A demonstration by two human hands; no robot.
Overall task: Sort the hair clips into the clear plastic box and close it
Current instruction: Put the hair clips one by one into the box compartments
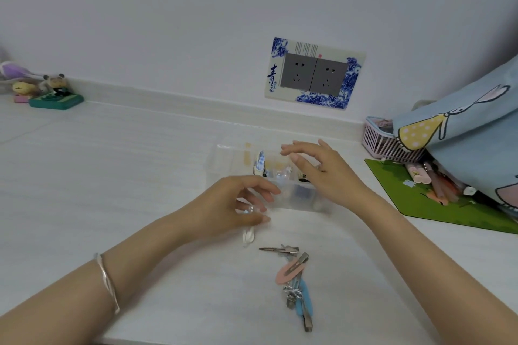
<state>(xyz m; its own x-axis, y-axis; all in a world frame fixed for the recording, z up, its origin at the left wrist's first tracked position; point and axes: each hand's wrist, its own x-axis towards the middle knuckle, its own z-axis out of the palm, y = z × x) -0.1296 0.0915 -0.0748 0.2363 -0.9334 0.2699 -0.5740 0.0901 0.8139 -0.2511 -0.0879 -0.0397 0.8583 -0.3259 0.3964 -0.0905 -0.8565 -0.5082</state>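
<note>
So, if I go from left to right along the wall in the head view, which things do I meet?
Yellow figurine → panda figurine → double wall socket → pink basket → blue cartoon bag.

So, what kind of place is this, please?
Probably a desk at home, perhaps in a bedroom: a white desktop, a decorated double socket just above it, small toy figurines in the far corner, and a pink basket.

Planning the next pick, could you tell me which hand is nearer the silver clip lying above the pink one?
Left. The left hand, holding a pale clip, is just up-left of the silver clip; the right hand hovers farther, over the clear box.
</note>
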